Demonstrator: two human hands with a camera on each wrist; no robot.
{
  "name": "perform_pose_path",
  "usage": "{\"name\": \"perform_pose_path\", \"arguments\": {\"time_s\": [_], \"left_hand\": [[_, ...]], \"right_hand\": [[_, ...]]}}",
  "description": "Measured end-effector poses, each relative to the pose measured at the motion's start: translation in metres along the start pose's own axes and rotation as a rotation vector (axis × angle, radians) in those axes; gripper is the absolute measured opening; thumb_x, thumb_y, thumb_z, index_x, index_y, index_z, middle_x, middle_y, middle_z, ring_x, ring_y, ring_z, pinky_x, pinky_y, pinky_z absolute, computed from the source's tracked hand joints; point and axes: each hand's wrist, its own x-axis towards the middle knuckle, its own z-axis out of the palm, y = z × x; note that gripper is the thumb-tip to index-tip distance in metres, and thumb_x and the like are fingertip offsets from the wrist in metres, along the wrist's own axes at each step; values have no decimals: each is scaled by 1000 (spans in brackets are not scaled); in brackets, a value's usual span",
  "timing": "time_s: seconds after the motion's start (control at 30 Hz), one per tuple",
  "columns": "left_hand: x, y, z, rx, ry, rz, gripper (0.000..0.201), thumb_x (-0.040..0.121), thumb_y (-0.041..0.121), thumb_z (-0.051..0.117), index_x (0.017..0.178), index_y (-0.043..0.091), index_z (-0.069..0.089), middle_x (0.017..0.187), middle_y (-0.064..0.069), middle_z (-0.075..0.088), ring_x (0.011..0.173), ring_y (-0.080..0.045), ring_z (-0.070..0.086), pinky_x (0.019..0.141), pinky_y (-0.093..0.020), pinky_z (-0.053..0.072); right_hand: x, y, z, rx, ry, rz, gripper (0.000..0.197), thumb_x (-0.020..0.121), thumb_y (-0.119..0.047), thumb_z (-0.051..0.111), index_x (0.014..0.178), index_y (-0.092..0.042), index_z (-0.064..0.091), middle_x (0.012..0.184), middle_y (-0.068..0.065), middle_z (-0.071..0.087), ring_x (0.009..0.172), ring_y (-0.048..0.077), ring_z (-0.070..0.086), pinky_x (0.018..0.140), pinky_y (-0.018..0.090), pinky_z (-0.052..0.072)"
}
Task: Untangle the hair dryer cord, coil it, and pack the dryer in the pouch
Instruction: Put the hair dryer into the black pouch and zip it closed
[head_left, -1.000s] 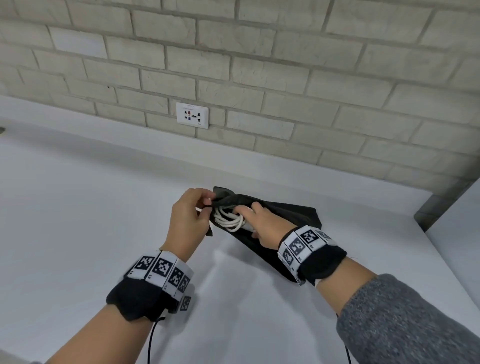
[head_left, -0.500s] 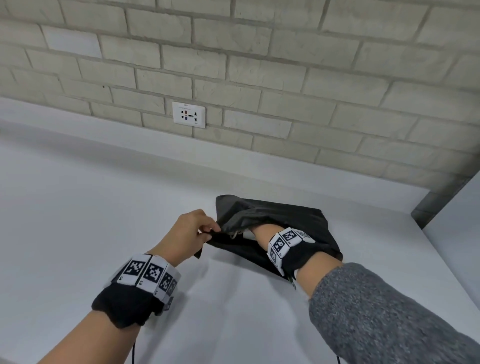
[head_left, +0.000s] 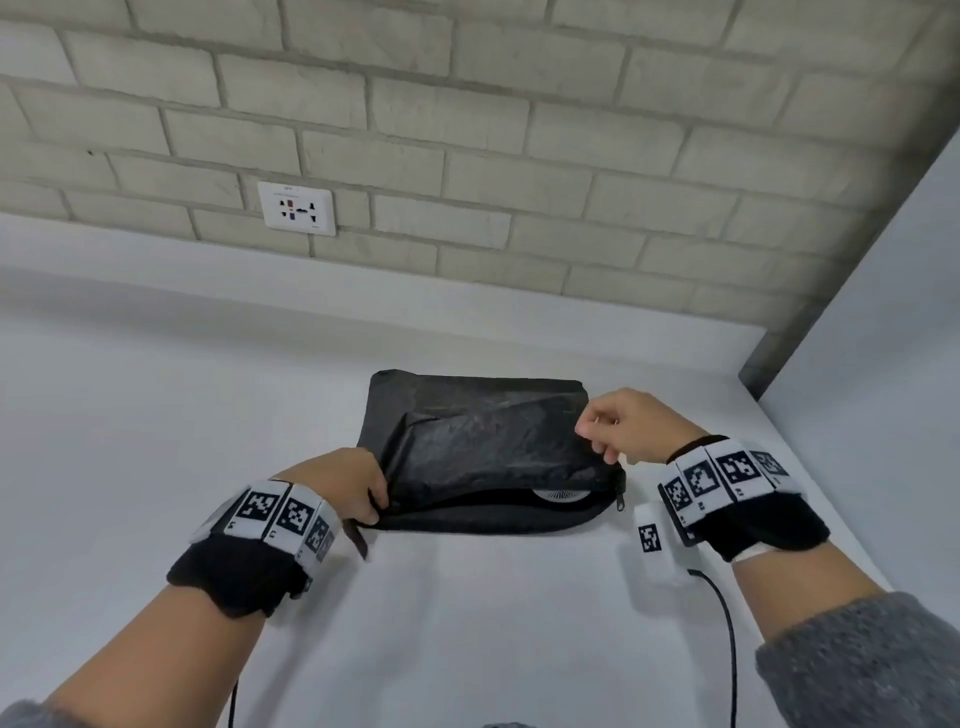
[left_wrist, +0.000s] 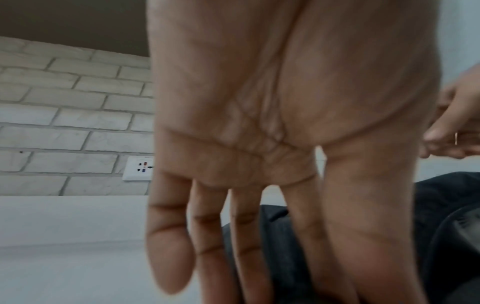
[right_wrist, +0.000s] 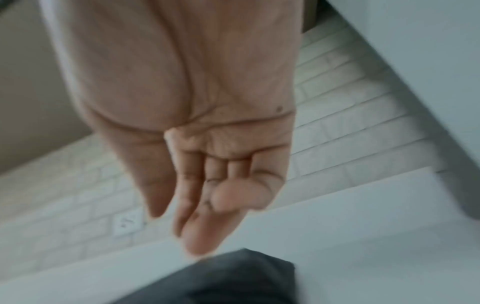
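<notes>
A black pouch (head_left: 483, 447) lies flat on the white table (head_left: 156, 415), its zipped mouth facing me and gaping. Inside the mouth shows the white round grille of the hair dryer (head_left: 558, 496); the cord is hidden. The zipper pull (head_left: 621, 501) sits at the mouth's right end. My left hand (head_left: 363, 493) holds the left end of the mouth between thumb and fingers. My right hand (head_left: 602, 436) hovers just above the pouch's right edge, fingers loosely curled and holding nothing. The right wrist view shows its bare palm above the pouch (right_wrist: 221, 281).
A brick wall with a white socket (head_left: 297, 208) runs along the back of the table. A pale side panel (head_left: 883, 312) closes off the right. A thin black cable (head_left: 727, 623) trails from my right wristband over the table.
My right hand has come out of the pouch and lifted to its right edge. The pouch has been laid down flat, and the white cord is no longer visible.
</notes>
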Motion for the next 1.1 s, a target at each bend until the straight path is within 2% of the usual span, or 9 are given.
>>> {"name": "perform_pose_path", "arguments": {"time_s": [0.07, 0.13, 0.27, 0.33, 0.5, 0.67, 0.83, 1.0, 1.1], "left_hand": [[-1, 12, 0, 50, 23, -51, 28, 83, 28, 61, 104, 12, 70, 114, -7, 56, 103, -21, 56, 95, -32, 47], [1, 30, 0, 56, 121, -69, 30, 83, 35, 59, 101, 14, 70, 112, -5, 50, 105, -24, 56, 95, -35, 46], [3, 79, 3, -205, 392, 116, 26, 87, 34, 56, 88, 10, 67, 87, 1, 52, 86, -18, 57, 74, -28, 44], [5, 108, 9, -321, 418, 192, 27, 87, 34, 56, 84, 9, 66, 79, 1, 57, 74, -16, 55, 66, -26, 42], [17, 166, 38, -505, 355, 282, 33, 80, 40, 64, 71, 9, 59, 61, 1, 53, 53, -12, 46, 49, -20, 33], [23, 185, 39, -396, 370, 216, 42, 77, 38, 66, 54, 15, 39, 55, 3, 44, 60, -18, 51, 53, -25, 39], [21, 195, 34, -312, 389, 140, 39, 82, 32, 61, 57, 13, 38, 61, 1, 40, 73, -26, 56, 60, -30, 40], [24, 193, 31, -262, 405, 135, 24, 88, 21, 56, 95, -2, 59, 99, -17, 63, 92, -32, 62, 66, -31, 42], [27, 189, 29, -238, 345, 150, 19, 90, 13, 52, 93, -1, 64, 88, -15, 63, 88, -31, 63, 67, -29, 42]], "right_hand": [[0, 21, 3, -3, 128, 139, 21, 90, -27, 51, 75, -12, 57, 71, 4, 59, 67, 20, 58, 55, 23, 45], [0, 33, 13, -51, 82, 283, 33, 89, -36, 52, 77, -6, 58, 70, 7, 60, 62, 19, 58, 61, 28, 46], [1, 49, 28, 265, -52, 432, 36, 86, -29, 60, 90, 7, 63, 61, 12, 60, 36, 12, 50, 43, 20, 43], [-2, 51, 32, 499, -67, 435, 31, 86, -15, 62, 103, 11, 59, 68, 14, 62, 40, 12, 57, 44, 21, 49], [-16, 48, 40, 758, -125, 311, 23, 83, -6, 63, 102, 4, 57, 91, 26, 62, 62, 22, 67, 57, 26, 57], [-27, 53, 41, 738, -131, 310, 10, 82, -12, 65, 86, -3, 62, 74, 13, 63, 56, 16, 56, 50, 20, 47], [-25, 47, 43, 848, -94, 343, 4, 83, -2, 61, 81, 2, 61, 74, 15, 62, 54, 16, 60, 55, 25, 55], [-21, 38, 40, 746, -53, 344, 4, 84, -2, 59, 80, -3, 59, 74, 13, 64, 61, 20, 62, 76, 36, 56], [-21, 38, 41, 690, -62, 339, 6, 85, -5, 60, 90, -4, 56, 76, 14, 65, 61, 19, 63, 73, 34, 55]]}}
